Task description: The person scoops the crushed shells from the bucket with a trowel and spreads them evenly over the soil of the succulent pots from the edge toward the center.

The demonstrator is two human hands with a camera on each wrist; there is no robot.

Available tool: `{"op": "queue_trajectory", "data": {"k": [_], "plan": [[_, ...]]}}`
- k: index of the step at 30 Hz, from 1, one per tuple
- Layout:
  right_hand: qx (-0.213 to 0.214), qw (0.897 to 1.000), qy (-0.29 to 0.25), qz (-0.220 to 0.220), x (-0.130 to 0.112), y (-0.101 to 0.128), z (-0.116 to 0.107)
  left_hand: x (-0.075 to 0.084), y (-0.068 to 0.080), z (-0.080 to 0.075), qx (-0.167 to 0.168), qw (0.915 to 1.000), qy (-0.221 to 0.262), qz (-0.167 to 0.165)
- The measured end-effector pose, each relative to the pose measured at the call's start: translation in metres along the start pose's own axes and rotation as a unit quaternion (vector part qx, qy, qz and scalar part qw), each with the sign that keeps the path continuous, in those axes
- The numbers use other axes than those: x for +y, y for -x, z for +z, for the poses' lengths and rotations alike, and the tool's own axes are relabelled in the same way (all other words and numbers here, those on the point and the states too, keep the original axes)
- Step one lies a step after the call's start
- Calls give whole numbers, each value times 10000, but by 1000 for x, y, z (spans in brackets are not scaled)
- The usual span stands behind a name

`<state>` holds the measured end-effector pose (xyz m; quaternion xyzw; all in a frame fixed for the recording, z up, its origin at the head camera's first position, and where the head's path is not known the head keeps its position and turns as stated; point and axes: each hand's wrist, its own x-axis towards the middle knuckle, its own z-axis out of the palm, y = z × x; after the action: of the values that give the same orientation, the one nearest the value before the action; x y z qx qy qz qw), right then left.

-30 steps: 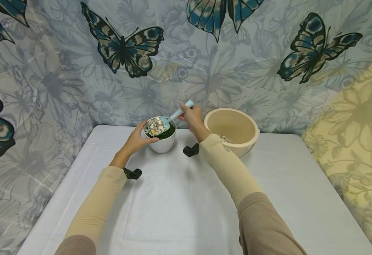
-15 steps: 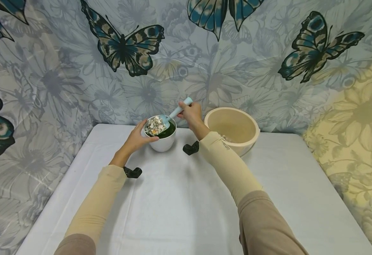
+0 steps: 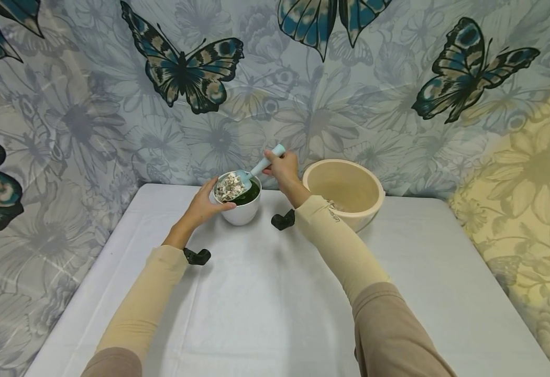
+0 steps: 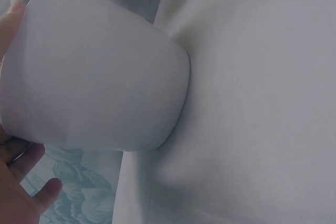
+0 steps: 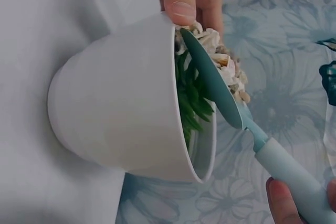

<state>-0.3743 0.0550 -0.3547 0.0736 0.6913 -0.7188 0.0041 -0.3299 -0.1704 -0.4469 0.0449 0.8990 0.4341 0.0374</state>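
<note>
The white pot (image 3: 241, 214) stands on the surface (image 3: 265, 298) left of the right grip (image 3: 285, 172), its rim clasped by the nearer left grip (image 3: 201, 208). The right fingers hold the blue scoop (image 3: 262, 166) by its handle, long axis slanting down leftward, pebbles (image 3: 229, 187) heaped over the green plant (image 5: 195, 100).

Access to the mouth of the white pot (image 3: 240, 214) is obstructed: the left hand (image 3: 202, 207) grips its left side and the loaded trowel (image 5: 211, 83), held in the right hand (image 3: 284, 172), slants over the leaves (image 5: 194, 100). The patterned backdrop (image 3: 317, 125) stands close behind, while the right forearm (image 3: 343, 246) and beige tub (image 3: 377, 186) limit approach from the right; open table (image 3: 256, 314) runs between that forearm and the left sleeve (image 3: 135, 298), and right of the tub
</note>
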Motion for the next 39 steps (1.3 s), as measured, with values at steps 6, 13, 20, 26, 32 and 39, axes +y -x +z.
{"op": "queue_trajectory", "data": {"k": [6, 13, 20, 26, 32, 39], "plan": [[20, 10000, -11, 44, 2, 0, -1, 4, 4, 2, 140, 9999, -80, 31], [67, 9997, -222, 39, 4, 1, 1, 3, 4, -4, -76, 9998, -172, 33], [169, 9996, -214, -73, 6, 4, 3, 1, 1, -5, -245, 9997, -86, -23], [247, 9995, -141, -127, 7, 7, 4, 1, 3, -2, -78, 9999, -127, 45], [392, 9986, -272, -228, 9, 10, 8, 2, 4, -2, -85, 9998, -165, 48], [314, 9983, -394, -279, 11, 10, 8, 0, 4, -1, -37, 9997, -197, 135]]}}
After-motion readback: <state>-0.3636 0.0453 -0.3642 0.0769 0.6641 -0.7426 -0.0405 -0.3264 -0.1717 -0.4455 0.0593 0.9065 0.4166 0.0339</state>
